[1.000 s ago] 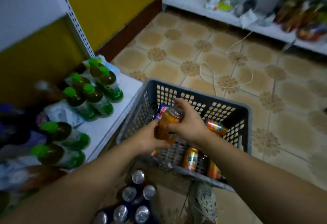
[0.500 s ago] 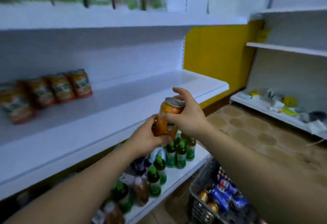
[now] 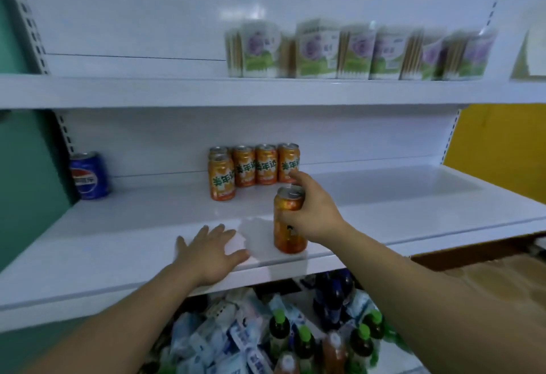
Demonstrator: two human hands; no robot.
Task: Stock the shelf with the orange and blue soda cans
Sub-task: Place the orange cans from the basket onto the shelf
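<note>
the right hand [image 3: 313,214] grips an orange can [image 3: 289,226] standing near the shelf [image 3: 413,211] front; the left hand [image 3: 211,251] rests flat, fingers spread. best to slide it back beside the orange row [image 3: 254,166], label outward.

Both arms out front, left hand [image 3: 211,251] flat, right hand [image 3: 313,214] gripping.
Left palm down, fingers spread and straight; right fingers and thumb wrap the orange can [image 3: 289,239] near its top, index finger sticking forward.
</note>
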